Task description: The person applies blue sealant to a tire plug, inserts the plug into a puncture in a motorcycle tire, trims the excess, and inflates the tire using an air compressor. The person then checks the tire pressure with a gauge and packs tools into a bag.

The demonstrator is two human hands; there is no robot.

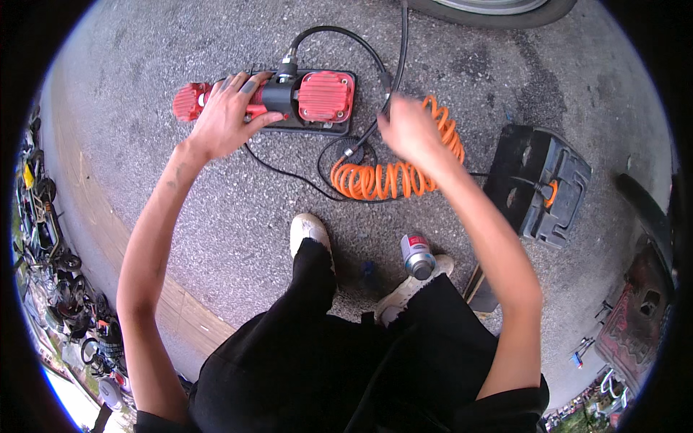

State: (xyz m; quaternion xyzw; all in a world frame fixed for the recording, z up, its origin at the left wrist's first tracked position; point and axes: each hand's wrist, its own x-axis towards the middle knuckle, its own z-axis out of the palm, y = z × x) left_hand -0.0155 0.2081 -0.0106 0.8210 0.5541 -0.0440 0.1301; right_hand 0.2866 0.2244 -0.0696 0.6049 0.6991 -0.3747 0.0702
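On the asphalt lies a red and black portable air compressor [325, 97] on a dark base plate. My left hand [230, 111] rests over its left part, fingers spread across the red cylinder, thumb toward the black middle. A black hose [338, 31] arcs from the compressor's top fitting to the right. My right hand [410, 127], blurred, is beside the black hose and above the coiled orange air hose [379, 181]; whether its fingers grip the hose is unclear. The orange coil's left end joins a black hose by a metal fitting [348, 152].
A black plastic case [541, 184] lies at the right. A bottle [418, 255] stands by my right shoe. A vehicle tyre [503, 20] is at the top edge. Parked motorbikes [65, 303] line the far left, and a worn reddish metal part [633, 308] is at the far right.
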